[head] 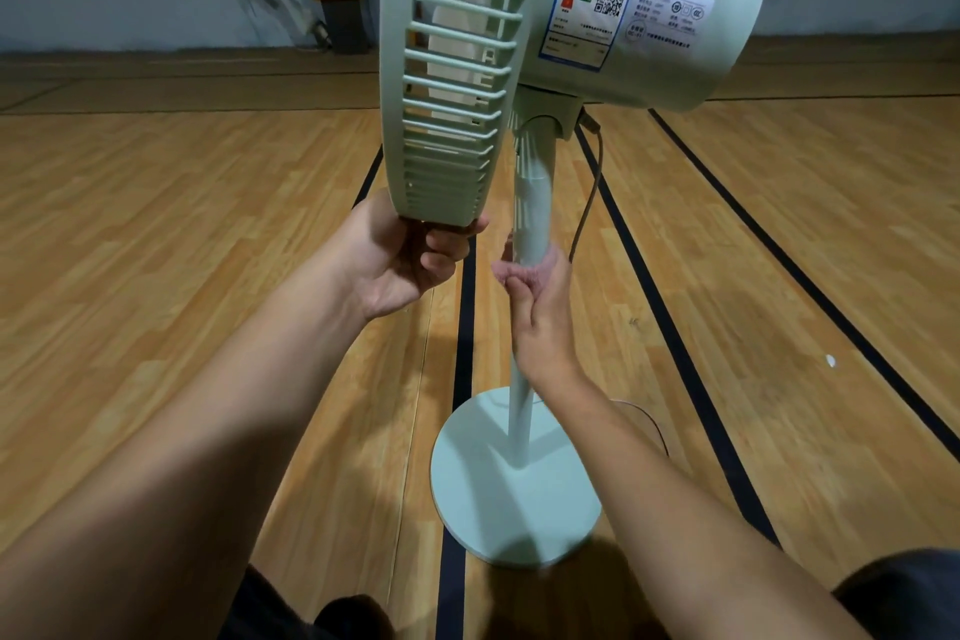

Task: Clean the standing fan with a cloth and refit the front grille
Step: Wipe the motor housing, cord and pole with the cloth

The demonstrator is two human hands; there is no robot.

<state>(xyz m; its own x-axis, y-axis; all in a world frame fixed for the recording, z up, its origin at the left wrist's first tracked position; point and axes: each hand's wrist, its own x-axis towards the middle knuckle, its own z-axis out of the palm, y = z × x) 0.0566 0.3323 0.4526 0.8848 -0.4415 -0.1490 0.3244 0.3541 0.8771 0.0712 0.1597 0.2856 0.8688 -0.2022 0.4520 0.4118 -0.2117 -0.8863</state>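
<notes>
- Head view, looking down past both forearms, and the biggest thing in it is the wood floor (156,234) with black lines running away under the hands.
- Next is the standing fan (519,83), pale green and upright, directly in front of both hands. The motor housing (654,16) with its stickers is up and to the right of the right hand.
- The grille (447,83) sits seen edge-on right above the left hand, with a pale blade visible through the bars. Can't tell from this angle whether it's the front or rear half, or whether it's fully clipped.
- Round base (514,478) is on the floor below the right wrist, nearer the person.
- Pole (532,203) runs from the base up through the right hand.
- Left hand (400,260) has its fingers curled up around the bottom rim of the grille, I'd guess to steady or seat it.
- Right hand (540,296) is wrapped around the pole, gripping it, probably so the fan doesn't twist or tip while the other hand works.
- Brown power cord (589,192) hangs just beyond the right hand's knuckles.
- No cloth in sight, so wiping looks done or not the current step.
</notes>
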